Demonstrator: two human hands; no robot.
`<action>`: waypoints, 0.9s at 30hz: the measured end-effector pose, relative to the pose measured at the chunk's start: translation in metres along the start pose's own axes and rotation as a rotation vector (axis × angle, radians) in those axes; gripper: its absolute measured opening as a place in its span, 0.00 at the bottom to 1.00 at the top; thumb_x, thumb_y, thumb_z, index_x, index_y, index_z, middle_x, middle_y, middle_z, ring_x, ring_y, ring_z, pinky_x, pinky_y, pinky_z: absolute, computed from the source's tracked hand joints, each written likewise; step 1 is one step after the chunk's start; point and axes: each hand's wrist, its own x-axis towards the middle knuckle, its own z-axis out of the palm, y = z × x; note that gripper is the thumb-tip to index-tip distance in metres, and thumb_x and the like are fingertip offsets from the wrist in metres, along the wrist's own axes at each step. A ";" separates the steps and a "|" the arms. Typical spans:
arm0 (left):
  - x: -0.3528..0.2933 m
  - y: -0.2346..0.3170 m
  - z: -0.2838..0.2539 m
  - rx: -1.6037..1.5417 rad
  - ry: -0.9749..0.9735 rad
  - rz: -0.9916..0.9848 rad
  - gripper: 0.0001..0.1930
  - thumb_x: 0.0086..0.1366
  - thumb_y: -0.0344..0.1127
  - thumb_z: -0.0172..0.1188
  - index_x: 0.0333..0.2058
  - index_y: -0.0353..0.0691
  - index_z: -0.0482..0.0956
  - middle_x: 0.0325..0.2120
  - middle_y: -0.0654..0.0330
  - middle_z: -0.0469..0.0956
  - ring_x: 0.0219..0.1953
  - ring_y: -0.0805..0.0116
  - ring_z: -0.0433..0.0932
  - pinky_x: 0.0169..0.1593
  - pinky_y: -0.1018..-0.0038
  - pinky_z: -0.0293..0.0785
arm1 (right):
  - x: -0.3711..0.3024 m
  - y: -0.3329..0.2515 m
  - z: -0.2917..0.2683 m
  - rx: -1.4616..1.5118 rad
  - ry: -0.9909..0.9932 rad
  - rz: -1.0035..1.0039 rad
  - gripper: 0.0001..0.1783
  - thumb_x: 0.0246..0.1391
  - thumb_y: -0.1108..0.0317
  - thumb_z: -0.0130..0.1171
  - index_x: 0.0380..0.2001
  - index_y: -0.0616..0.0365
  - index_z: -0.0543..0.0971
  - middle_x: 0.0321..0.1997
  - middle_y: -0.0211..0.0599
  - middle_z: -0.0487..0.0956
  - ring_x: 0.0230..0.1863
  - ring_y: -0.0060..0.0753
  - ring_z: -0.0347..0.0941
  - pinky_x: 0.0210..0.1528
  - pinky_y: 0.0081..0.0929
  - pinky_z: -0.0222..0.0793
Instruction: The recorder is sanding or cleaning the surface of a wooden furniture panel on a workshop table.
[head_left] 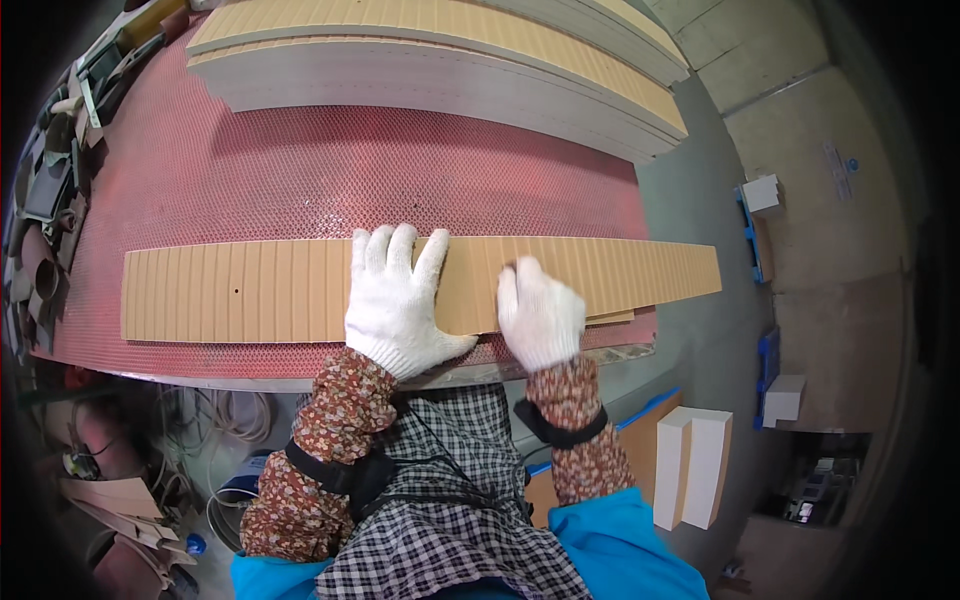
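A long tan board (290,290) with ribs running across it lies on the red textured mat, its right end jutting past the mat's edge. There is a small dark hole near its left end. My left hand (393,295), in a white knit glove, rests flat on the middle of the board with fingers spread and thumb out along the near edge. Just to the right, my gloved right hand (540,312) is curled closed over the board. Something dark shows at its fingertips, too small to make out. Under the board's right part, another tan strip (612,319) peeks out.
Stacks of tan-topped ribbed boards (440,75) with pale sides lie across the far side of the red mat (300,165). Scraps and tubes (45,240) crowd the left edge. White blocks (692,465) stand at the lower right; coiled hoses (240,415) hang below left.
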 end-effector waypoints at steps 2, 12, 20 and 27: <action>0.001 0.003 -0.002 -0.013 -0.024 -0.005 0.53 0.41 0.60 0.78 0.63 0.34 0.72 0.54 0.40 0.71 0.61 0.37 0.68 0.71 0.38 0.55 | -0.032 0.003 -0.006 0.002 0.099 -0.036 0.12 0.69 0.59 0.57 0.35 0.55 0.79 0.19 0.39 0.81 0.18 0.42 0.81 0.22 0.37 0.76; 0.002 0.005 0.000 -0.041 -0.029 0.002 0.52 0.43 0.61 0.76 0.63 0.33 0.72 0.53 0.40 0.71 0.61 0.38 0.68 0.71 0.38 0.54 | -0.078 -0.009 -0.023 0.074 0.052 0.022 0.11 0.66 0.61 0.61 0.32 0.53 0.76 0.23 0.40 0.82 0.21 0.46 0.81 0.23 0.41 0.75; 0.003 0.003 0.000 -0.033 -0.036 0.004 0.52 0.44 0.60 0.76 0.64 0.33 0.72 0.53 0.40 0.71 0.61 0.38 0.67 0.72 0.37 0.53 | -0.070 -0.013 -0.017 0.069 0.030 0.023 0.10 0.66 0.61 0.61 0.32 0.54 0.77 0.23 0.41 0.83 0.22 0.47 0.81 0.24 0.41 0.76; 0.003 0.003 -0.002 -0.041 -0.082 -0.026 0.53 0.44 0.60 0.76 0.65 0.34 0.71 0.55 0.40 0.70 0.62 0.37 0.66 0.73 0.35 0.52 | -0.017 -0.013 -0.009 0.033 0.017 -0.031 0.11 0.68 0.60 0.58 0.34 0.55 0.79 0.23 0.43 0.84 0.21 0.44 0.83 0.23 0.40 0.77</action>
